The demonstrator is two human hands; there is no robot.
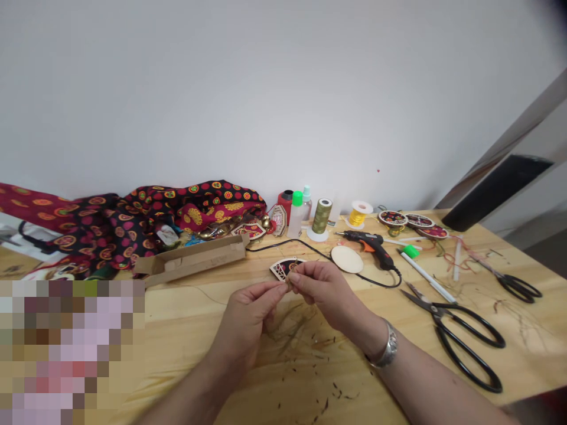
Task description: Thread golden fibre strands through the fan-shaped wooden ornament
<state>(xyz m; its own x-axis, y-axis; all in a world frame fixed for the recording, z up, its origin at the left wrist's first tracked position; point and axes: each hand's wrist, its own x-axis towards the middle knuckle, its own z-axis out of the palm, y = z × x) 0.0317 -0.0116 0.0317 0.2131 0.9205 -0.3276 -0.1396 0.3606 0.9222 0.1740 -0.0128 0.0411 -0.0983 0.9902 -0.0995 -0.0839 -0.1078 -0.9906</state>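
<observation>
Left hand (250, 310) and right hand (325, 292) meet, fingers pinching a tiny, unidentifiable piece (289, 284). A patterned ornament (282, 269) shows just beyond.

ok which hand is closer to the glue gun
Right. The right hand is left of the glue gun, on the wearer's side, with the pale disc between; the left hand is farther left.

The left hand (254, 307) and right hand (328, 292) are bare, as are the forearms (436, 383) behind them. A broad, silver-coloured bracelet (390, 344) (its surface patterned, the detail too small to read) marks the wrist just behind the right hand.
</observation>
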